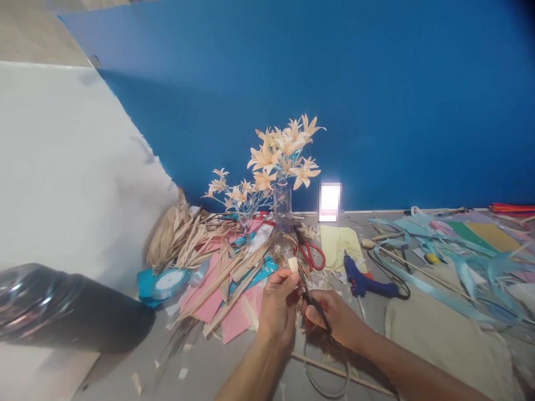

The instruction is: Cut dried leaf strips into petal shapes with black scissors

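Observation:
My left hand [276, 306] pinches a small pale cream piece [293, 264], perhaps husk or paper, between thumb and fingers. Close beside it, my right hand [336, 317] is closed around dark scissors [316, 309]. Their blades point up toward the left fingertips, and a large handle loop hangs below the hand. Whether the blades touch the pale piece I cannot tell. Just beyond the hands lie red-handled scissors [312, 257]. A blue glue gun [368, 283] rests to the right of them.
Cream artificial flowers [288, 147] stand in a clear vase [283, 206] by the blue wall. Dried husks [171, 234], pink sheets [209, 292] and a ribbon roll [169, 283] cover the left. Light-blue ribbons [463, 273] tangle at right. A dark plastic-wrapped roll [79, 309] juts in at left.

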